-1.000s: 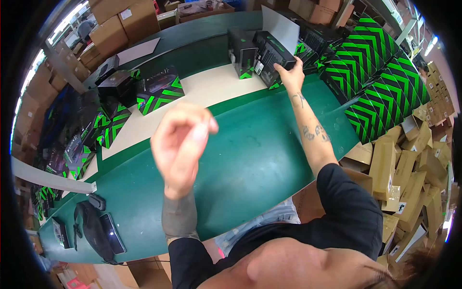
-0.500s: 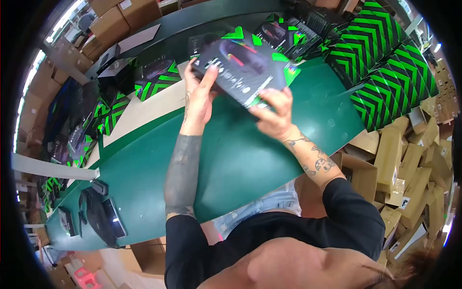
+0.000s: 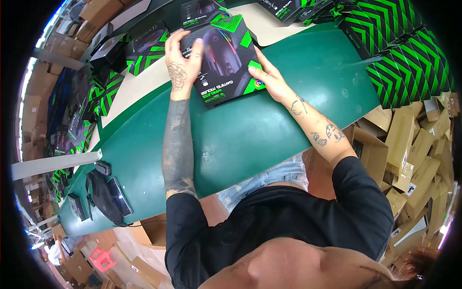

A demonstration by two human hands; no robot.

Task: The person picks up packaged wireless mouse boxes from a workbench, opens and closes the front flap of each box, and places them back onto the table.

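Observation:
A black and green gaming mouse box (image 3: 221, 58) is held up over the green table (image 3: 240, 135), its printed mouse picture facing up. My left hand (image 3: 185, 60) grips the box's left side, thumb on the front face. At the lower right side, my right hand (image 3: 269, 79) holds the same box, thumb on the edge near the green corner and the other fingers partly hidden behind it. Just beyond the held box stands another mouse box (image 3: 197, 10). More such boxes (image 3: 147, 41) lie to the left on a pale strip.
Green-chevron boxes (image 3: 409, 67) are stacked at the right, above a pile of brown cartons (image 3: 414, 164). A metal post (image 3: 57, 165) reaches over the table's left part, near a black pouch (image 3: 101, 197) and a phone (image 3: 119, 196). A person (image 3: 57, 250) appears far lower left.
My right hand has brought a box from the back right to the middle, where my left hand has also taken hold. The box now faces up, nearer upright. The view has shifted.

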